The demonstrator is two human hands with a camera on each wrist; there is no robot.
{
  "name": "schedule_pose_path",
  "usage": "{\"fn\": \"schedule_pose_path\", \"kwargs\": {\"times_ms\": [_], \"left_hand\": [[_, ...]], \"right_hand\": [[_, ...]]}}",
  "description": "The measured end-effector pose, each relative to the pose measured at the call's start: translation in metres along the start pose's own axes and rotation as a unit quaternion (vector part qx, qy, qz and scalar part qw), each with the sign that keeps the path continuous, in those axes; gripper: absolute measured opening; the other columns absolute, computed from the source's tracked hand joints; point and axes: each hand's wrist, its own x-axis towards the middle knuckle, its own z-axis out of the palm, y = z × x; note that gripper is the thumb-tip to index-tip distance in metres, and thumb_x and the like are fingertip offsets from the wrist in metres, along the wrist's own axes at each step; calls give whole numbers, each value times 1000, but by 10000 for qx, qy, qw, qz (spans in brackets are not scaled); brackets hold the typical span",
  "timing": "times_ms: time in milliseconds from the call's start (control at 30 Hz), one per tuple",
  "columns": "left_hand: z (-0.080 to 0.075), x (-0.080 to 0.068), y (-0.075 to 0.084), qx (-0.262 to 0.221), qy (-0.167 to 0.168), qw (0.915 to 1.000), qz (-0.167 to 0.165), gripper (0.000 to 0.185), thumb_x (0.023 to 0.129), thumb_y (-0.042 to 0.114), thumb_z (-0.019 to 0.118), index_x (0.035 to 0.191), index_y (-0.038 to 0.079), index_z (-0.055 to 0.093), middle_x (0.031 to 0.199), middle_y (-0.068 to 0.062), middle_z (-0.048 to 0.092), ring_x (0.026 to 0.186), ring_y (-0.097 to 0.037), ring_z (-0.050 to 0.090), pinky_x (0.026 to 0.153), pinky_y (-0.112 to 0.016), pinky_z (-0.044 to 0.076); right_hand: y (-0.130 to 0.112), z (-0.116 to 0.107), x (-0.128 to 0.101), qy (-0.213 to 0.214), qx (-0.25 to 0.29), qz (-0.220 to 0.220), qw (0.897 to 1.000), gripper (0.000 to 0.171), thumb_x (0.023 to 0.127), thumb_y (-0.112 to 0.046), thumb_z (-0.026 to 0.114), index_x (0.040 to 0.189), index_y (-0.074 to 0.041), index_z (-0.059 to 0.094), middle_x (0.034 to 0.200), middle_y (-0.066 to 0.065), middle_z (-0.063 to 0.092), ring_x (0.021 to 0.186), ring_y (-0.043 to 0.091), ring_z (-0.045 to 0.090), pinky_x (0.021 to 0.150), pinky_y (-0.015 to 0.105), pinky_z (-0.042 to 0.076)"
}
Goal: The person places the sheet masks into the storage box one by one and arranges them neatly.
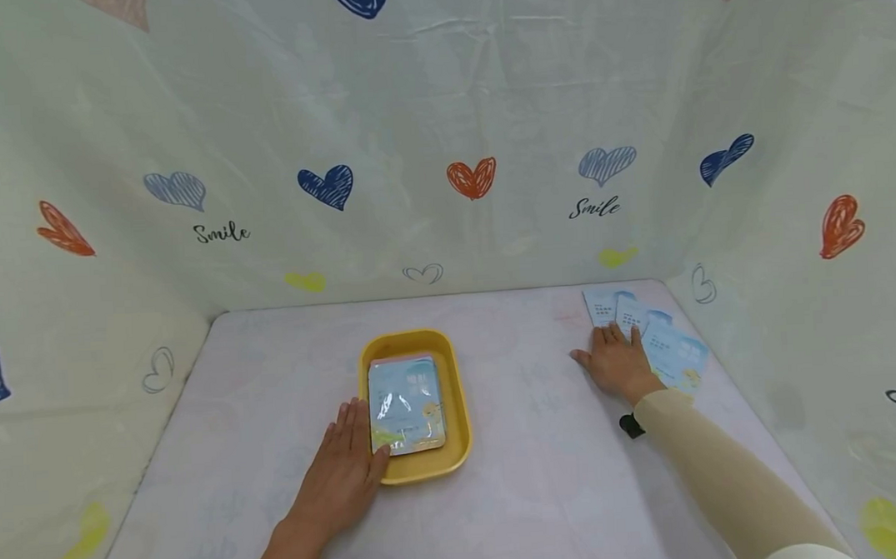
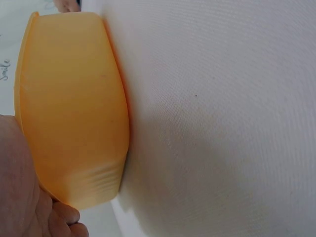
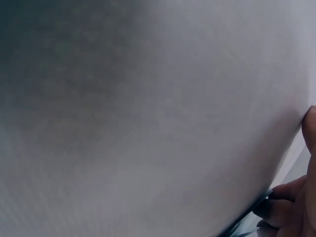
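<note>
A yellow tray [image 1: 459,446] stands on the table, holding light-blue flat packets [image 1: 406,404] with a shiny wrapper and small printing. My left hand [image 1: 339,468] rests along its left side with straight fingers, the thumb reaching over the near left corner. In the left wrist view the tray's outer wall [image 2: 74,103] fills the left part, the hand [image 2: 19,187] right at its rim. At the back right, three similar light-blue packets [image 1: 675,353] lie fanned and overlapping. My right hand [image 1: 618,362] is stretched out over them, fingertips touching the middle and far ones and the thumb spread.
The pale table [image 1: 532,476] is enclosed at the back and sides by a light curtain [image 1: 410,89] printed with hearts and "Smile". The packets lie close to the table's right back corner. A black band piece [image 1: 631,426] shows below the right wrist.
</note>
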Motion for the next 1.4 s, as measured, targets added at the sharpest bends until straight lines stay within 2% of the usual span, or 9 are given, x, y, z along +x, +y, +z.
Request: {"fn": "schedule_pose_path", "kwargs": {"times_ms": [233,367,467,600,867,1067,1233,1333,1400], "left_hand": [[-1,-1,1,-28,40,10000,3,82,111,41,50,165,-9,14,172,-29,20,161,-44,17,128,-61,24],[-1,-1,1,-5,55,10000,29,82,111,41,51,165,-9,14,172,-29,20,161,-44,18,128,-61,25],[-1,-1,1,23,82,10000,40,82,111,40,51,164,-10,14,172,-29,21,161,-44,18,128,-61,25],[0,-1,0,44,86,9999,28,82,111,40,51,165,-9,15,172,-29,21,161,-44,18,128,-61,25],[-2,-1,3,12,-7,10000,-63,83,111,41,51,165,-8,13,173,-28,19,162,-43,16,129,-60,23],[-3,-1,2,28,28,10000,-37,82,110,40,51,165,-9,14,172,-28,20,162,-43,16,128,-61,24],[-1,-1,1,37,-3,10000,-43,83,111,41,51,165,-9,13,172,-29,19,162,-44,16,128,-61,23],[0,-1,0,35,-25,10000,-57,83,111,41,50,165,-8,12,173,-28,18,162,-44,15,129,-61,22],[0,0,0,32,-42,10000,-67,83,111,42,49,166,-8,11,173,-28,18,162,-43,14,129,-60,22]], "right_hand": [[-9,4,3,89,-250,-499,9984,61,113,-36,45,152,11,42,158,29,47,151,49,38,126,71,16],[-21,6,0,42,-104,-674,9977,61,113,-37,45,155,7,42,160,27,46,152,47,39,127,69,14],[-37,4,-5,-67,-49,-854,9963,64,113,-39,45,157,7,39,163,27,42,154,46,36,128,68,14],[-63,3,-14,-132,104,-1153,9932,66,113,-40,47,157,8,40,163,28,42,154,45,36,128,63,24],[-112,11,-35,-72,363,-1471,9884,64,111,-41,53,153,6,46,159,26,48,149,44,45,123,56,38],[-137,13,-49,90,352,-1629,9860,63,109,-44,55,148,6,54,152,23,57,140,42,53,117,55,45],[-136,3,-43,47,538,-1767,9828,63,109,-45,56,150,3,53,151,21,57,137,40,55,114,55,49],[-122,-7,-29,175,540,-1777,9824,67,107,-44,60,153,3,48,153,22,54,140,42,52,113,58,48],[-108,-12,-18,356,314,-1793,9826,71,105,-45,64,154,4,47,153,23,54,139,42,52,112,59,49]]}}
